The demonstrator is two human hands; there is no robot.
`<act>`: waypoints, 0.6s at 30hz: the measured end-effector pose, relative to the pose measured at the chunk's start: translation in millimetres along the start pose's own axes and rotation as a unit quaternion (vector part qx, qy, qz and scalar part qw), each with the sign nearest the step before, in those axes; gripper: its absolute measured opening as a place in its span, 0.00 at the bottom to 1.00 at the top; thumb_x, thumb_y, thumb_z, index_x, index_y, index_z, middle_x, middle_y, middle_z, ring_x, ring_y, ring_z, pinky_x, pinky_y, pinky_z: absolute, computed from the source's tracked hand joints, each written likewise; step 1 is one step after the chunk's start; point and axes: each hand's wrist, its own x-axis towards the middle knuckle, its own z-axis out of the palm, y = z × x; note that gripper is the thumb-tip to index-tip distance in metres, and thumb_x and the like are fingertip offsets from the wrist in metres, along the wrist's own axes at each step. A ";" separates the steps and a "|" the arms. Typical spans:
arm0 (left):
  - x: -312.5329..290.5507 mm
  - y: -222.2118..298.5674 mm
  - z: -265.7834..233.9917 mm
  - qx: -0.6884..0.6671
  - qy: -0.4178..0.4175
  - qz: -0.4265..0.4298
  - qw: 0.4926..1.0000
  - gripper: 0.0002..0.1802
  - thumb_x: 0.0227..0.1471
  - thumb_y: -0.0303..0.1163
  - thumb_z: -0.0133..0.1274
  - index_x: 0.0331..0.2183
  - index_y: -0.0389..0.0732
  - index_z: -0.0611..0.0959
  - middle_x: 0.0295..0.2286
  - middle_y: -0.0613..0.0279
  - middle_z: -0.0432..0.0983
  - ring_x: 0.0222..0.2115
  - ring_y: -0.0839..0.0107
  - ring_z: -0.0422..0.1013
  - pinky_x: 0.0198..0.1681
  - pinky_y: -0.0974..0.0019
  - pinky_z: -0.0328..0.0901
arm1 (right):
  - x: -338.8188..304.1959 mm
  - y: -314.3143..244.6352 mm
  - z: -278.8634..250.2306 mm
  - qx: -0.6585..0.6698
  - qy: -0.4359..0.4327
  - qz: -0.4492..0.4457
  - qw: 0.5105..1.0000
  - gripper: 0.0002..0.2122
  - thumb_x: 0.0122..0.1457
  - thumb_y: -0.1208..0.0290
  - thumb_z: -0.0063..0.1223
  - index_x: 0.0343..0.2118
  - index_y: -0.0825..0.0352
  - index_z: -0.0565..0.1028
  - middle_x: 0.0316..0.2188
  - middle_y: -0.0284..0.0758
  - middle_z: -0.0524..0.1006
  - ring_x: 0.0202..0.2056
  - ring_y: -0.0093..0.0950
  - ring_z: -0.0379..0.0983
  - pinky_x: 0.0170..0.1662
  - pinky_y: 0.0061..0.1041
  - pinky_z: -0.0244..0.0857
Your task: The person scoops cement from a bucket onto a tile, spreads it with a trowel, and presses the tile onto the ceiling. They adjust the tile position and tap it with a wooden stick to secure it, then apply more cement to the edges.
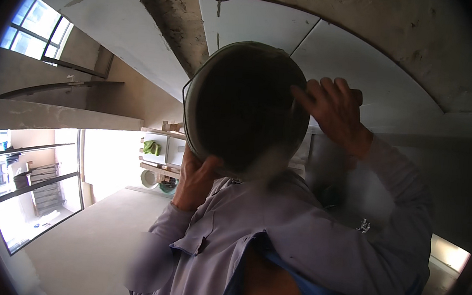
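Observation:
A round bucket [248, 106] is tipped so that its dark inside faces me, and a thin wire handle [184, 92] runs along its left side. My left hand [195, 180] grips the bucket's rim at the lower left, the thumb over the edge. At the upper right edge my right hand [334, 111] is closed around a tool with a dark, rounded handle [356, 96]. The index finger stretches over the bucket's mouth. The tool's other end is lost in the dark inside, and what the bucket holds is too dark to make out.
Large white panels [361, 63] border rough, bare plaster [403, 27] behind the bucket. At left are bright windows [33, 186]. A green cloth [152, 147] lies on a white slab [161, 141], near a pale bucket [148, 178] and a green container [168, 185].

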 end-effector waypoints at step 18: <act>-9.4 -12.2 5.0 0.207 -0.062 0.194 0.957 0.24 0.54 0.23 0.50 0.52 0.28 0.66 0.45 0.47 0.67 0.44 0.62 0.71 0.45 0.61 0.69 | -23.1 -39.4 -18.0 0.229 -0.186 0.054 0.954 0.24 0.47 0.75 0.55 0.51 0.59 0.71 0.36 0.32 0.72 0.39 0.33 0.73 0.36 0.36 0.70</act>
